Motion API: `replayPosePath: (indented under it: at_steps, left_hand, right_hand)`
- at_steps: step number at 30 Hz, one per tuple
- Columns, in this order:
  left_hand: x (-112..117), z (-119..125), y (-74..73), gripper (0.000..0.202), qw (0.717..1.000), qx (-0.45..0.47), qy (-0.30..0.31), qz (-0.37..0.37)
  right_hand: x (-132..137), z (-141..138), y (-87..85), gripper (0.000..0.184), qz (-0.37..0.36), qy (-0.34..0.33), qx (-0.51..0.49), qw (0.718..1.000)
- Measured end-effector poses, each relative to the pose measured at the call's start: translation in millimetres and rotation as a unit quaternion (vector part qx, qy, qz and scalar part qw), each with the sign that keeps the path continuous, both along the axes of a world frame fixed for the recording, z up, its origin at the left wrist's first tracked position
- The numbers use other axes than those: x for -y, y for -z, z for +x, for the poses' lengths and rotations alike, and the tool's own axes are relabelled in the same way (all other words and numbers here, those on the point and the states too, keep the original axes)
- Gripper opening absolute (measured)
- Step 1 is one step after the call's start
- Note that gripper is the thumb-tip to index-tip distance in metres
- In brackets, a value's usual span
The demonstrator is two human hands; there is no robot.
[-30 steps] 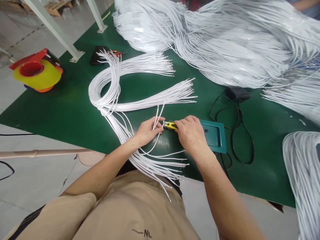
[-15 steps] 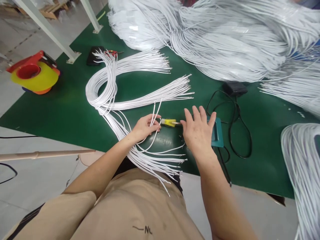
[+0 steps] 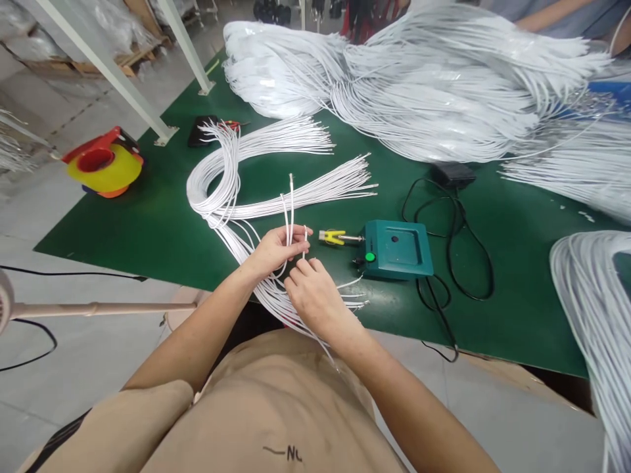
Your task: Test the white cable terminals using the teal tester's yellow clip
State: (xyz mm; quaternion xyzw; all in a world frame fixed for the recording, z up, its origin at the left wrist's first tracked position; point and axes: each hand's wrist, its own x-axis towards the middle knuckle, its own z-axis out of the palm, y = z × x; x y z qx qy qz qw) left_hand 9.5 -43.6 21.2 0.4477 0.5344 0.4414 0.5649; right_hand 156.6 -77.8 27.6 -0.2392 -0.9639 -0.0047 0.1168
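My left hand pinches a white cable near its end, while two more cable ends stand up between its fingers and palm. Just below, my right hand has its fingers closed on the same cable. Right of both hands sits a teal device with a green button and a metal rod. A yellow clip-like piece is on that rod, apart from my fingers. The bundle of white cables curves behind my left hand, and its lower ends pass under my hands and wrists.
Large heaps of white cables cover the table's far side, and another bundle hangs over the right edge. A tape dispenser stands at the left. A black adapter and its cord lie behind the device. Another person's arm shows at the back.
My right hand has moved left from the teal device to the cable at my left hand, uncovering the device. My left hand has drawn the cable away from the yellow piece.
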Motion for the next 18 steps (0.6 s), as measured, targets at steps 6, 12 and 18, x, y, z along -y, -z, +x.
replayPosePath:
  at_steps: [6,12,18]
  left_hand:
    - [14,5,-7.6,0.061,1.0,-0.008,0.011,0.001]
    - [27,9,-9.8,0.035,0.999,-0.027,-0.004,0.025]
    - [43,11,-13.8,0.034,0.999,-0.03,0.007,0.03]
  right_hand:
    - [13,-1,-2.6,0.02,-0.008,0.035,0.024,0.999]
    - [39,2,3.0,0.021,-0.095,0.091,-0.031,0.991]
    - [21,23,-17.2,0.028,-0.219,0.21,-0.221,0.927]
